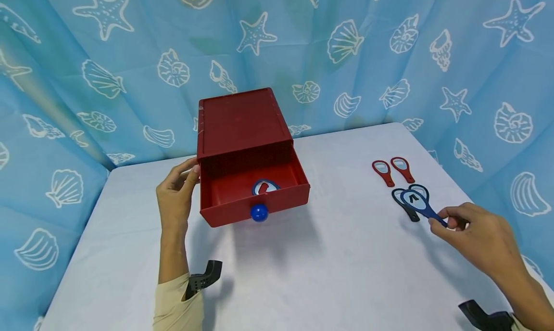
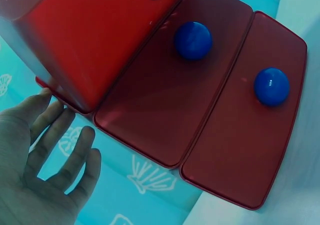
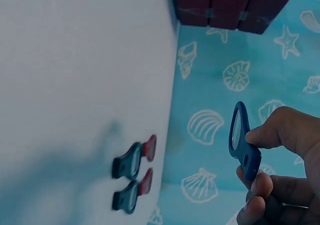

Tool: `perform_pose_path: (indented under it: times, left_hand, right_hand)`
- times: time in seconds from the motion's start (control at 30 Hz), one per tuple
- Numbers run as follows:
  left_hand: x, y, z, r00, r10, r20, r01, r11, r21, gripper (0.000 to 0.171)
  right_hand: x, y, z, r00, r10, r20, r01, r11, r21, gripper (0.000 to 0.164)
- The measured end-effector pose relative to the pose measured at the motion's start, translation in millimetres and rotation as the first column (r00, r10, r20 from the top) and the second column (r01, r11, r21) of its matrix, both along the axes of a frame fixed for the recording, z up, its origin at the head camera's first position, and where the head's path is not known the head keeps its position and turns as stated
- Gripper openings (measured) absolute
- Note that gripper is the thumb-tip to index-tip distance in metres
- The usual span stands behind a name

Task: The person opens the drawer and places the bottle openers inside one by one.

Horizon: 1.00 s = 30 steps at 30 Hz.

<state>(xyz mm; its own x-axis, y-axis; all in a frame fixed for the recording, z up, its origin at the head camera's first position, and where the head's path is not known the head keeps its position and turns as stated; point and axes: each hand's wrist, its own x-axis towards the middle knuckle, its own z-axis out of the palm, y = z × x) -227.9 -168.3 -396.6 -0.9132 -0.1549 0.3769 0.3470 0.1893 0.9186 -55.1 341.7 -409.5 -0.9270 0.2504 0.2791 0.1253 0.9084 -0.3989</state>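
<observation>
My right hand (image 1: 480, 230) pinches the handle of a blue magnifying glass (image 1: 417, 201) between thumb and fingers, lifted above the table. In the right wrist view the magnifying glass is tilted nearly upright. My left hand (image 1: 177, 189) touches the left side of a dark red drawer cabinet (image 1: 242, 124); in the left wrist view its fingers are extended, fingertips right at the edge. The top drawer (image 1: 255, 210) with a blue knob (image 1: 259, 213) is pulled out. Inside lies a blue-rimmed magnifying glass (image 1: 255, 189), partly hidden by the drawer front.
Two red magnifying glasses (image 1: 384, 172) lie on the white table (image 1: 337, 254) at the right. Two dark ones (image 1: 412, 214) lie nearer, overlapped by the held one in the head view. A blue shell-patterned curtain (image 1: 303, 57) surrounds the table. Two closed drawers (image 2: 150, 110) sit below the open one.
</observation>
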Motion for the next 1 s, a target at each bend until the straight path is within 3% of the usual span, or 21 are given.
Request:
perform_pose_path:
  times: [0.37,0.73,1.0]
  left_hand:
    - [-2.7,-1.8,-2.3,1.000,-0.014,-0.026,0.014,1.000,0.008,0.034]
    - [-3.2,-1.2,-3.0,0.998,-0.038,-0.052,0.039,0.999,0.018,0.033]
    - [-3.9,-1.3,-3.9,0.999,-0.026,-0.047,0.027,1.000,0.016,0.034]
  right_hand:
    - [-19.5,-26.3,27.5,0.982,0.147,-0.117,-0.147,0.989,0.010,0.022]
    - [-37.5,-54.3,50.5,0.960,0.239,-0.148,-0.246,0.969,-0.031,0.021]
    - [-53.6,-94.7,73.4,0.911,0.344,-0.227,-0.357,0.934,-0.019,0.014]
